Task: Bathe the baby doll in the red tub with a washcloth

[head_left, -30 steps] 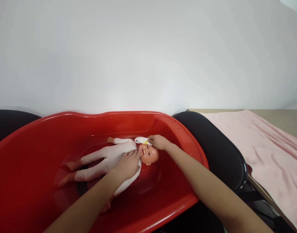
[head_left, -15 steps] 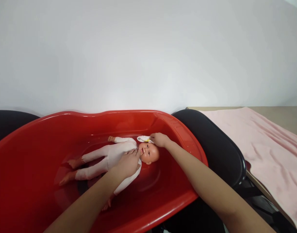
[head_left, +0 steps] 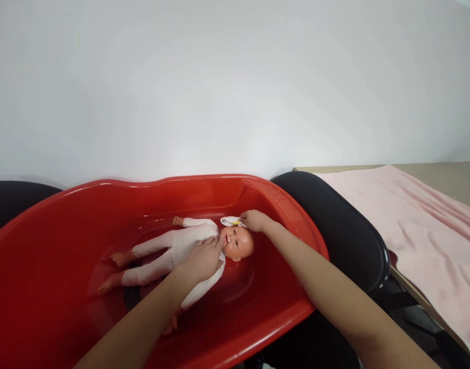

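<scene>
A baby doll [head_left: 186, 240] in white clothes lies on its back in a red baby bathtub [head_left: 62, 251], its head toward the right end. My left hand [head_left: 205, 259] rests on the doll's upper chest, its fingers stretched out by the chin. Beside the far side of the head, my right hand [head_left: 254, 221] pinches a small white washcloth [head_left: 229, 221] with a yellow patch. Part of the cloth is hidden by the fingers.
Black chair seats [head_left: 335, 225] flank the tub at the right and the left. Farther right, a pink towel [head_left: 419, 230] is spread over a wooden table [head_left: 450, 177]. A pale wall [head_left: 219, 92] rises directly behind the tub.
The doll, the washcloth and my right hand appear slightly farther right in the view. Both hands keep nearly the same places on the doll and the cloth.
</scene>
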Available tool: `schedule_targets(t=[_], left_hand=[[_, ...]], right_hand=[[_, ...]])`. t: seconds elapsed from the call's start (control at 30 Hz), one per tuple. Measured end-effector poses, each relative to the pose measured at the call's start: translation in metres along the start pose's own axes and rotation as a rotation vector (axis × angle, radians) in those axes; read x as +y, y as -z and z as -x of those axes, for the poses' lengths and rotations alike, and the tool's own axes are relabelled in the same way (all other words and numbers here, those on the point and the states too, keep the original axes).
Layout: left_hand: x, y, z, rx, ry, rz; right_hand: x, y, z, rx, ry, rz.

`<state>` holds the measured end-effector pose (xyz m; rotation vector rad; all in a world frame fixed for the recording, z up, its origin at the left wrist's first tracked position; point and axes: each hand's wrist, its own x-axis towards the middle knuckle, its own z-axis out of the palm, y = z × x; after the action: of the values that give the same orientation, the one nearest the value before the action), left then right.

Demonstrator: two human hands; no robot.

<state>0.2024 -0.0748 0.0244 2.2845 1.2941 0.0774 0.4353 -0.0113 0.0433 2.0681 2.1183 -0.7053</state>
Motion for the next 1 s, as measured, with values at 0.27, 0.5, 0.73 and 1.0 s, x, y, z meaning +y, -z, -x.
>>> schedule_targets(t=[0.27, 0.5, 0.73, 1.0], left_hand=[[-0.004, -0.002, -0.001, -0.07, -0.107, -0.107], [-0.007, -0.004, -0.003, -0.034, -0.107, -0.051], [-0.005, 0.0, -0.002, -0.041, -0.119, -0.077], [-0.007, 0.0, -0.007, -0.077, -0.145, -0.144]], right_hand=[[-0.002, 0.018, 0.01, -0.049, -0.126, 0.086], [0.003, 0.034, 0.027, -0.281, -0.014, -0.096], [0.003, 0.035, 0.027, -0.202, -0.052, 0.012], [0.016, 0.036, 0.028, -0.527, -0.033, -0.296]])
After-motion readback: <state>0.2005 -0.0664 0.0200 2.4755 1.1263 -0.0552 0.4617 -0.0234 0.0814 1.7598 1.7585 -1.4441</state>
